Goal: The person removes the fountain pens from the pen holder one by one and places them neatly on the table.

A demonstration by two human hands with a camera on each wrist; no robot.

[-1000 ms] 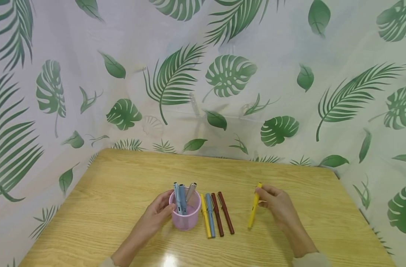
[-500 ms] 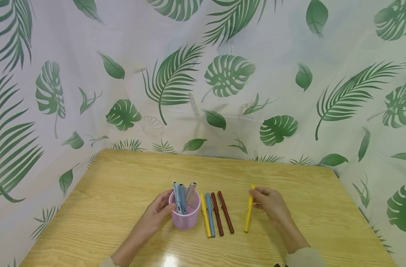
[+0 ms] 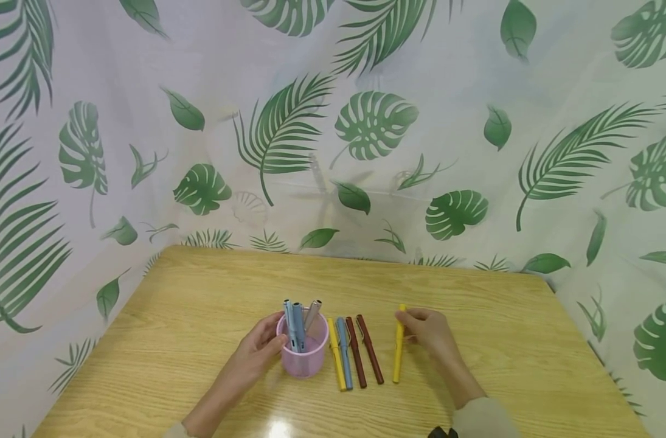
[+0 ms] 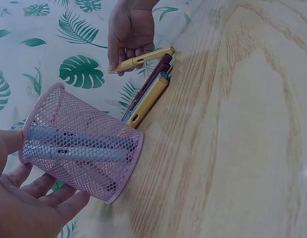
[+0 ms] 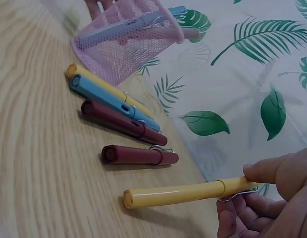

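My left hand [image 3: 260, 347] holds the pink mesh pen cup [image 3: 303, 366] from its left side, thumb at the rim and fingers around the wall. Inside the cup lean a light blue pen [image 3: 290, 325], a darker blue pen [image 3: 299, 328] and a pale greyish pen [image 3: 313, 314]. Between thumb and fingers, my right hand [image 3: 431, 333] pinches a yellow pen [image 5: 173, 195] by its clip end. That pen tilts with its other end down near the table; whether it touches cannot be told. It stands right of two dark red pens [image 3: 357, 353].
Right of the cup lie another yellow pen [image 3: 337, 359] and a blue pen [image 3: 345, 354], side by side, then the dark red ones. The wooden table [image 3: 212, 286] meets a leaf-patterned curtain [image 3: 398, 201] at its back edge. A small black object [image 3: 442, 432] shows by the right sleeve.
My right hand has moved left with the yellow pen, bringing it nearer the dark red pens and more upright in the head view. The left hand and cup have stayed in place.
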